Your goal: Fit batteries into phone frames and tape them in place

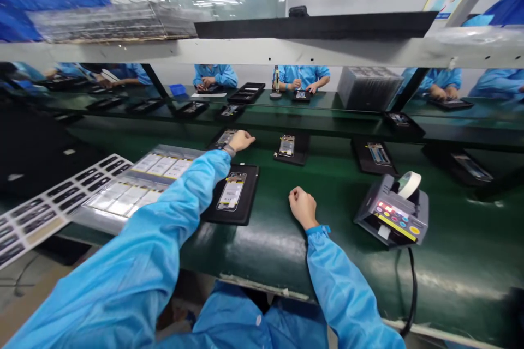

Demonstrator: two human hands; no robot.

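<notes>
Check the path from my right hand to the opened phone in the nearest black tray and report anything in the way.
Nothing visible blocks it: between your right hand and the opened phone lie only bare green bench and the black tray's right edge.

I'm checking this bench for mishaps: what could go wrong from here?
The left sleeve passes across the white packs and close to the open phone unit, so it might brush or shift them. The tape dispenser has a cable running over the bench's front edge near the right sleeve; a snag could tug the dispenser.
</notes>
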